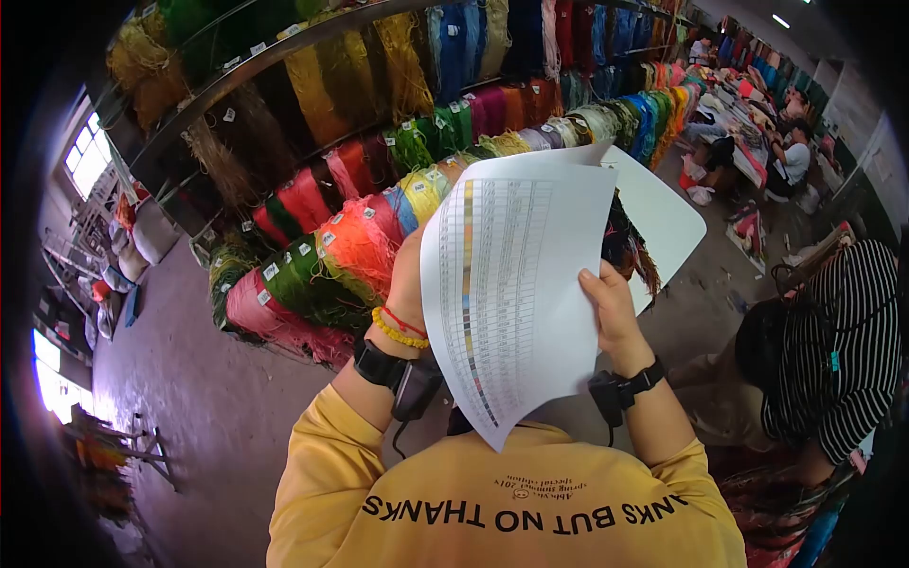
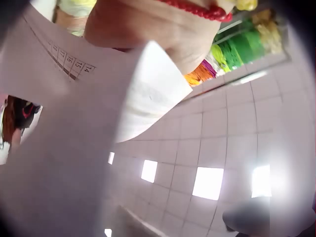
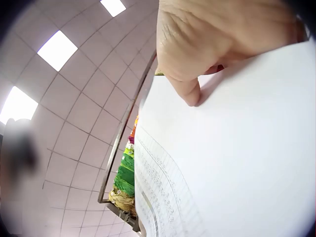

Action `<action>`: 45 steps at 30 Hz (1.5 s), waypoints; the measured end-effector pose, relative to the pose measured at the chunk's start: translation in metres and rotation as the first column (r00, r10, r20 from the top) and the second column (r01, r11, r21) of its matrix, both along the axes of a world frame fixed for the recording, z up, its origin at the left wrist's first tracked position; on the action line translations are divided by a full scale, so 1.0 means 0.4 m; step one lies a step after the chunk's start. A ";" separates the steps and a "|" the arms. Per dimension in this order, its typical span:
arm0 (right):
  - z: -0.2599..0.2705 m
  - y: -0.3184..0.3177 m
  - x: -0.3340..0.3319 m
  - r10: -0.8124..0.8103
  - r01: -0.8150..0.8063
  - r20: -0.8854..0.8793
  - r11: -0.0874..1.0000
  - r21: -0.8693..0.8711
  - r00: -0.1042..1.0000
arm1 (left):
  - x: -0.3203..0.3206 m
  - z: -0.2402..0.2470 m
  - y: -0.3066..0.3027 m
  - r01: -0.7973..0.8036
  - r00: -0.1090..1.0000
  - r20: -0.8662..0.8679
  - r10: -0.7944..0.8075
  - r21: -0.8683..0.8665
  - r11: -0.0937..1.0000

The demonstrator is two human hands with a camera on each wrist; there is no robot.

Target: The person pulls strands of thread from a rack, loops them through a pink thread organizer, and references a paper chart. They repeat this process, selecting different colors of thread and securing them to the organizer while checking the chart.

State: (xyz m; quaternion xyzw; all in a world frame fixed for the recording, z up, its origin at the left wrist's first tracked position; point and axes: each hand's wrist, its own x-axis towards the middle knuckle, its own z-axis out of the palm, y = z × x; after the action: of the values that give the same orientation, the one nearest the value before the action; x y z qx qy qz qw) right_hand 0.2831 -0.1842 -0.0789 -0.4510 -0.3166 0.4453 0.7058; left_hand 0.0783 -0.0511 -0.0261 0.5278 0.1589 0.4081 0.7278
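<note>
The left hand (image 2: 153,27) is largely covered by paper, so I cannot tell how its fingers are set; were its hold weak, the printed sheets (image 1: 530,303) could sag or slide out of line with each other, since their lower corner hangs free; the sheets are held up between the two hands, in front of the yarn skeins (image 1: 369,232); their bend could make a row easy to misread; the right hand (image 1: 615,308) pinches the right-hand edge, thumb on the printed face; harder pressure at that one spot would likely crease the paper, and a careless swing might catch it on the dark strands (image 1: 630,241) showing past that edge.

The skeins are soft and stringy, fat rolls of pink, green, coral and yellow with small white tags (image 1: 271,271) and loose, fringed ends; next comes a beaded yellow bracelet (image 1: 396,334); then the paper, thin and smooth, curling to a point below, its narrow table rows edged by a strip of coloured squares (image 1: 466,301); beyond, a flat white board (image 1: 677,213) with a rounded corner; farthest right, a person (image 1: 857,350) in a striped cloth top.
</note>
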 end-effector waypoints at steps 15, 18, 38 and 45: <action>-0.063 0.091 0.025 0.229 -0.219 -0.027 0.956 0.196 0.973 | -0.042 -0.025 -0.038 0.591 0.795 0.544 -0.270 -0.592 0.548; -0.027 0.096 0.028 0.323 -0.316 -0.034 0.939 0.138 0.946 | -0.068 -0.052 -0.024 0.470 0.877 0.437 -0.199 -0.700 0.538; -0.105 0.083 -0.143 0.072 -0.093 0.526 0.996 0.014 0.847 | -0.181 -0.175 0.063 -0.497 0.770 -0.356 0.529 0.185 0.848; -0.193 0.098 -0.144 0.295 -0.223 0.364 0.948 -0.225 0.884 | -0.221 -0.160 0.060 -0.399 0.911 -0.157 0.381 -0.101 0.912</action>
State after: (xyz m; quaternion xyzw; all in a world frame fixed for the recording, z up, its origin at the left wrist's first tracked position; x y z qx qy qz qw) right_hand 0.2253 -0.1449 -0.1560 -0.5454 -0.4684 0.4626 0.5188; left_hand -0.0102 -0.0272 -0.0899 0.4627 0.3360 0.4976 0.6522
